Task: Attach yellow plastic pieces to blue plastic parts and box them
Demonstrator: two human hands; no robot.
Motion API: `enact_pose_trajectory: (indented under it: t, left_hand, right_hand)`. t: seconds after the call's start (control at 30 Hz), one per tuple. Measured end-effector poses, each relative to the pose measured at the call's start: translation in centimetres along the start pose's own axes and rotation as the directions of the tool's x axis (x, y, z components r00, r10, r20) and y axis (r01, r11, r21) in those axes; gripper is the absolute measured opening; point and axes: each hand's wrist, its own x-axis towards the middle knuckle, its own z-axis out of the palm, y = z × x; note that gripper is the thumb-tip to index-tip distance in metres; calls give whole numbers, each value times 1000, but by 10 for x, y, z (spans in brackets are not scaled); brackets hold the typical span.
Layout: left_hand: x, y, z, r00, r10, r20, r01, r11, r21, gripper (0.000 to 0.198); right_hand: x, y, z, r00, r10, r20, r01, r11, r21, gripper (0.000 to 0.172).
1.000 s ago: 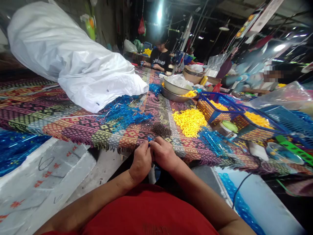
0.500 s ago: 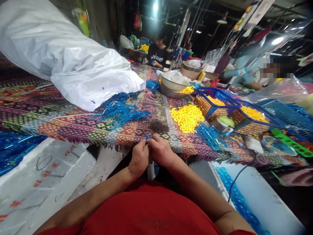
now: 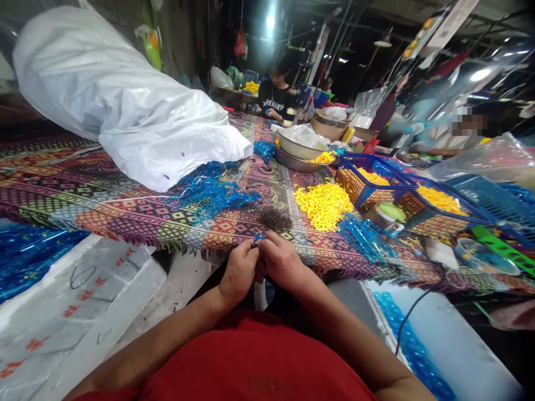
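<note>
At the table's front edge my left hand [image 3: 240, 268] and my right hand [image 3: 281, 259] meet, fingers pinched together. Between their fingertips shows a small blue translucent plastic piece [image 3: 258, 236]; its exact kind is too small to make out, and the fingers cover most of it. Just beyond lies a pile of tiny dark screws or similar bits [image 3: 273, 219]. Right of that spreads a heap of small yellow plastic parts [image 3: 322, 205]. Clear blue plastic pieces lie to the left [image 3: 217, 197], and more blue pieces [image 3: 365, 236] lie near the yellow heap.
A big white sack [image 3: 137, 106] lies across the patterned tablecloth [image 3: 137, 223] at left. Blue baskets [image 3: 376, 195] with yellow parts, metal bowls [image 3: 298, 159] and a lidded cup [image 3: 387, 216] stand at right. Foam boxes [image 3: 79, 301] flank my legs. Two other people sit further off.
The whole view has shifted slightly, with things appearing a little lower and further right. Both hands stay together around the blue piece, fingers barely changed.
</note>
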Motion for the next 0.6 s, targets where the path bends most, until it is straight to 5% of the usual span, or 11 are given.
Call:
enact_pose_trajectory:
  t: [0.13,0.43,0.6]
  left_hand:
    - [1,3,-6,980,-53,192,64,997,-52,21]
    - [4,2,-11,986,-55,156,33,990,139,20]
    - [2,2,-12,985,-89,147,66,987,149,19]
  right_hand:
    - [-7,6,-9,1000,23,14,-25,986,163,20]
    - [-7,13,-14,987,161,-20,-143,921,363,16]
    - [-6,19,-16,988,137,-67,-101,915,391,18]
